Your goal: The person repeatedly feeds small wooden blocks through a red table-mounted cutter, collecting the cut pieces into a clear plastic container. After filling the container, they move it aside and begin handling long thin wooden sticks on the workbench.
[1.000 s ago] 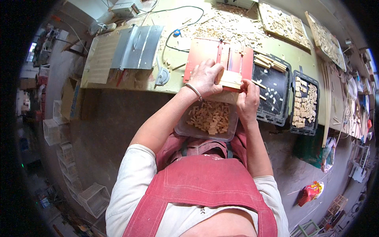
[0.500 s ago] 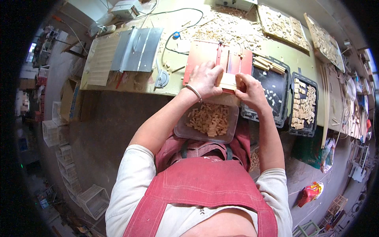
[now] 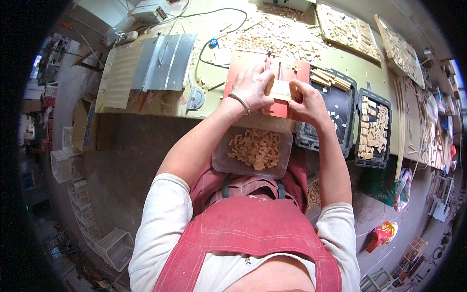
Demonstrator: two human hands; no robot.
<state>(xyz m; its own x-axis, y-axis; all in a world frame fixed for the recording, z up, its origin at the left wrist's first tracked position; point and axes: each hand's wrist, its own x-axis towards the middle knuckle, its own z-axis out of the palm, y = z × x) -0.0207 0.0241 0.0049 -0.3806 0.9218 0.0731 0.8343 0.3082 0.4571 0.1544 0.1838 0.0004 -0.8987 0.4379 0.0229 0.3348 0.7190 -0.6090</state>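
A small red saw table [image 3: 241, 63] with a slot sits at the bench's front edge. On it my left hand [image 3: 249, 91] has its fingers closed on a pale wooden piece [image 3: 280, 90]. My right hand [image 3: 306, 102] grips the same piece from the right, its index finger bent over it and its thumb low. Just below the saw table, a translucent plastic bin [image 3: 221, 160] holds many small wooden blocks [image 3: 253, 146] at my lap.
Black trays [image 3: 331, 112] with strips and blocks [image 3: 374, 126] lie right of the saw table. A grey metal plate [image 3: 175, 63] and protractor gauge [image 3: 195, 97] sit left. Behind are a black cord, wood scraps [image 3: 272, 29] and boards of pieces [image 3: 345, 29]. Long strips [image 3: 401, 126] lie far right.
Both hands and the wooden piece have moved forward, away from me, on the red table. My right hand has shifted its hold, now bent more over the piece's right end.
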